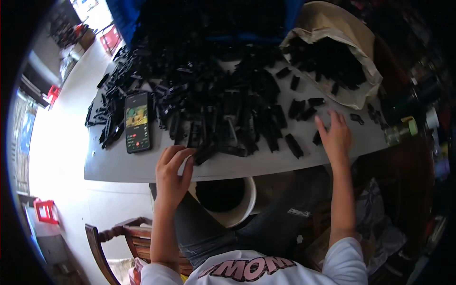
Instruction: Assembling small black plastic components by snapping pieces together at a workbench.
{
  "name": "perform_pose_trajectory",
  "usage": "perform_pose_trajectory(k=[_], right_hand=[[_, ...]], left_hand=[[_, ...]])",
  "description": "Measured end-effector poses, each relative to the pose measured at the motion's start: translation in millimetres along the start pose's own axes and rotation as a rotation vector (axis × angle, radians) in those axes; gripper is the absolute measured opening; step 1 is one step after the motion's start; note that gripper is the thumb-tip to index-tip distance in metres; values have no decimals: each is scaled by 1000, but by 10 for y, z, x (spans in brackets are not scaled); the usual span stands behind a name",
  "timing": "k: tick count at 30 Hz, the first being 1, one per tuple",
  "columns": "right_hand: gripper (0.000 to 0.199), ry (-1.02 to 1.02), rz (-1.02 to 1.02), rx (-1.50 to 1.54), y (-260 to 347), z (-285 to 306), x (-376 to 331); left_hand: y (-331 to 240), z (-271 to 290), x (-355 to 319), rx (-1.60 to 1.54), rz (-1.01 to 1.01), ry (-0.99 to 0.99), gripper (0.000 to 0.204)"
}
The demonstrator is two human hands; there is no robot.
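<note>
A large heap of small black plastic pieces (209, 95) covers a grey table (142, 166). My left hand (173, 173) is at the table's near edge, with its fingertips curled onto black pieces at the front of the heap; whether it grips one I cannot tell. My right hand (335, 135) lies flat on the table to the right, fingers spread, touching a loose black piece (317, 137). Another loose black piece (293, 145) lies just to its left. A white bucket (247, 199) with a dark inside sits between my knees, below the table edge.
A smartphone (137, 122) with a lit screen lies on the left of the table. A brown paper sack (339, 52) full of black pieces gapes open at the back right. A clear bottle (401, 130) lies at the right edge. A wooden chair (118, 237) stands lower left.
</note>
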State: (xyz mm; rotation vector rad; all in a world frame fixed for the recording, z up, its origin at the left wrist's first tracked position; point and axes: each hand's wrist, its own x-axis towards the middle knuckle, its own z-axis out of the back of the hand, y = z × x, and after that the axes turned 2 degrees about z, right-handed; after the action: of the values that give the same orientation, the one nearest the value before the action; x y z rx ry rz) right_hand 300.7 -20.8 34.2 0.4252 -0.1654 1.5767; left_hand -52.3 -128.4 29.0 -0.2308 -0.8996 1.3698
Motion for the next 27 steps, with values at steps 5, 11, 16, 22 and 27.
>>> perform_pose_trajectory(k=[5, 11, 16, 22, 27], right_hand=[[32, 132, -31, 30, 7, -163, -345], [39, 141, -326, 846, 112, -140, -446], [44, -23, -268, 1372, 554, -24, -804], [45, 354, -222, 1581, 1337, 245, -920], [39, 722, -173, 1766, 1565, 122, -1124]], left_hand=[[-102, -190, -9, 272, 2, 76, 22], [11, -315, -92, 432, -19, 50, 28], [-19, -283, -141, 338, -54, -47, 27], [-168, -137, -380, -291, 268, 160, 29], [-304, -282, -530, -1152, 426, 14, 18]])
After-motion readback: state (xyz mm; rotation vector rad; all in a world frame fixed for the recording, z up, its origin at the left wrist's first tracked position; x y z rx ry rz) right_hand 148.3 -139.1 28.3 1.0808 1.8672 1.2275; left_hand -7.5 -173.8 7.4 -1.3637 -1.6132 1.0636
